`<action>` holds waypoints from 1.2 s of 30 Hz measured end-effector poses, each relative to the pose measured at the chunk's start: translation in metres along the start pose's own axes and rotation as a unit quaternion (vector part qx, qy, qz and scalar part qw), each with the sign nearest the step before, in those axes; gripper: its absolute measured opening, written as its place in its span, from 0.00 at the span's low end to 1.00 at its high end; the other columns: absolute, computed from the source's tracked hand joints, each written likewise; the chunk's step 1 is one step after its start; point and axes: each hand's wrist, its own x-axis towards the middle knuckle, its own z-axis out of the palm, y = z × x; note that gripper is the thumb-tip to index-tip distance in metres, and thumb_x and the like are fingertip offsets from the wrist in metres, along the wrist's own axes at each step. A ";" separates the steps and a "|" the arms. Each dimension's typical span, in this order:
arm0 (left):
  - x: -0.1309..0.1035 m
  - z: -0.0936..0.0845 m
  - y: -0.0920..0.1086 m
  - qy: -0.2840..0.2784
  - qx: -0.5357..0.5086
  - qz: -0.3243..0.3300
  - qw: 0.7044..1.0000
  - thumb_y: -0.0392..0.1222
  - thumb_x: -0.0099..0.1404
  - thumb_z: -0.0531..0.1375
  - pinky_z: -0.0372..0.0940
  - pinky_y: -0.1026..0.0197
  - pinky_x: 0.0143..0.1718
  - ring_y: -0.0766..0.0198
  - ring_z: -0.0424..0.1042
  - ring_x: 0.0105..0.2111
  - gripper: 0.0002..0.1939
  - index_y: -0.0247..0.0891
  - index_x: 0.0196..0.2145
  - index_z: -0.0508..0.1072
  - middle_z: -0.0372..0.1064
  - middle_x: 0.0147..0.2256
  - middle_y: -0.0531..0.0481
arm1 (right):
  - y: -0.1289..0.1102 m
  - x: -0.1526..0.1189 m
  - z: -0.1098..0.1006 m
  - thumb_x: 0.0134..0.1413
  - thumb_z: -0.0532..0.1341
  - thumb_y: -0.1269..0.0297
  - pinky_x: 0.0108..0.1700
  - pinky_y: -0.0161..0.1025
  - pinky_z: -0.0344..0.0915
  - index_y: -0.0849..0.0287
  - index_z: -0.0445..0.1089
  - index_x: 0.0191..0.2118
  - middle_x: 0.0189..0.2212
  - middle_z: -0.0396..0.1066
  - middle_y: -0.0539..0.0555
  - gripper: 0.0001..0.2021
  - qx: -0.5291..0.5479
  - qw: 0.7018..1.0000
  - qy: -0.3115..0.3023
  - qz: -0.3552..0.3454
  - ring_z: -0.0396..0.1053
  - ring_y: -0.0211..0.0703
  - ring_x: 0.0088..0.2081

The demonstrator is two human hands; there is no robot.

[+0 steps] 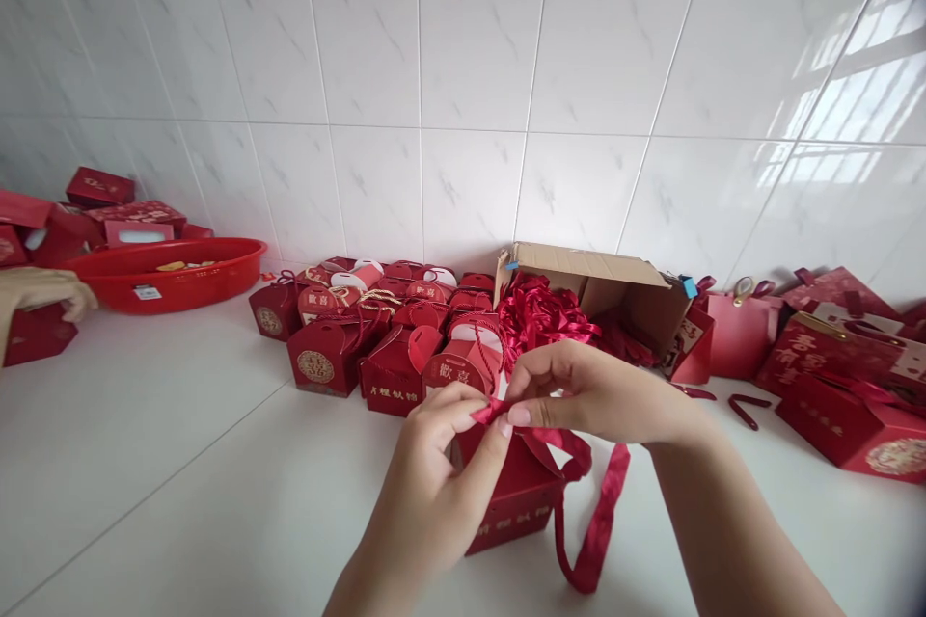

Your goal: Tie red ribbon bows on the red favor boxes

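Note:
A dark red gift box [513, 492] with gold lettering stands on the white surface right below my hands. Above its top, my left hand [445, 463] pinches a red satin ribbon [599, 530] between thumb and fingers. My right hand [579, 395] also pinches the ribbon, its thumb tip meeting my left thumb. One long end of the ribbon loops down the box's right side and rests on the surface. My fingers cover part of the box top, so how the ribbon passes there is hidden.
Rows of red gift boxes [394, 366] stand behind. An open cardboard carton [593, 262] spills a heap of red ribbons [539, 313]. More red boxes [860, 424] sit right. At left are a red plastic basin [180, 284] and another person's hand [43, 294] at a red box.

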 end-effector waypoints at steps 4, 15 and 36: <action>-0.002 -0.003 0.000 0.006 0.029 0.004 1.000 0.43 0.64 0.56 0.63 0.63 0.40 0.64 0.69 0.35 0.09 0.40 0.29 0.71 0.68 0.32 0.53 | 0.000 -0.001 0.000 0.51 0.64 0.56 0.31 0.31 0.61 0.60 0.73 0.34 0.28 0.71 0.49 0.11 -0.011 1.000 0.026 0.005 0.64 0.35 0.29; 0.003 0.000 -0.006 0.026 0.021 -0.002 0.999 0.45 0.65 0.56 0.64 0.63 0.37 0.64 0.71 0.32 0.11 0.40 0.29 0.73 0.72 0.30 0.53 | -0.006 -0.019 0.000 0.55 0.59 0.61 0.24 0.30 0.56 0.59 0.72 0.30 0.22 0.67 0.48 0.09 -0.113 0.988 0.083 0.070 0.61 0.33 0.24; 0.006 0.018 -0.023 0.016 0.153 -0.010 0.988 0.42 0.66 0.52 0.63 0.50 0.50 0.54 0.67 0.48 0.10 0.40 0.41 0.71 0.69 0.44 0.45 | 0.015 -0.023 -0.005 0.55 0.55 0.57 0.19 0.32 0.47 0.59 0.65 0.25 0.17 0.53 0.45 0.13 -0.186 0.962 0.099 0.175 0.46 0.31 0.18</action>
